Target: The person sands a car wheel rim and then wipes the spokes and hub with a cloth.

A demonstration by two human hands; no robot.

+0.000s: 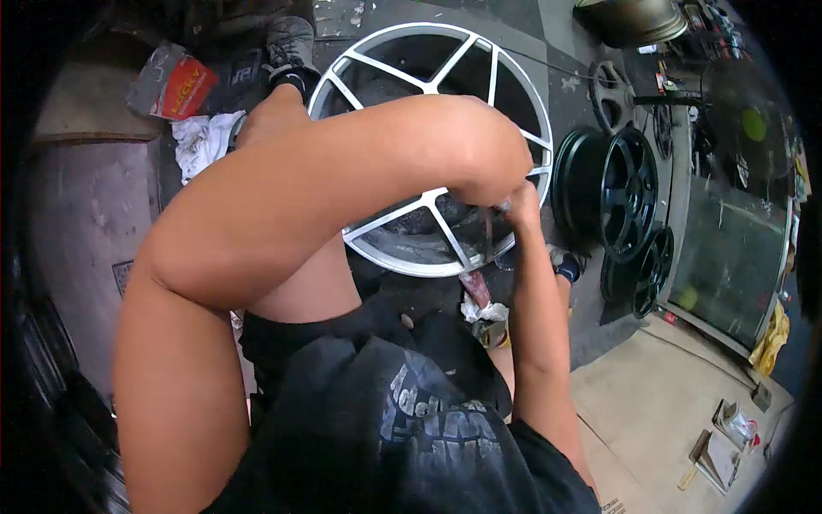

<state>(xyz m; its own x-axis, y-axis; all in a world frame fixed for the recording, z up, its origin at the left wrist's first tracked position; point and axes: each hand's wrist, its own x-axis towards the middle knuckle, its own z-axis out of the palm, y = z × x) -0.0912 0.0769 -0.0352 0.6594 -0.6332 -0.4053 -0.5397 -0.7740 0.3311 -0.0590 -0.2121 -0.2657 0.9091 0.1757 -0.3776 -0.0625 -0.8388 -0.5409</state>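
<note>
A silver multi-spoke wheel rim [390,71] lies in front of me between my feet. My left arm reaches across it, and my left hand [497,154] is bent over the rim's right side, its fingers mostly hidden from this angle. Just below it, my right hand [524,204] is closed, close against the left one. A small pale bit of something shows at the right fingertips, too little to name. A reddish rag or packet [475,289] lies by the rim's near edge, with crumpled white paper [481,312] below it.
Dark green wheel rims [629,195] stand on the right, beside a glass-topped frame [728,257]. A clear bag with a red label [184,88] and a white cloth [204,146] lie at left. Another rim [629,21] sits far right. Papers [717,458] lie at lower right.
</note>
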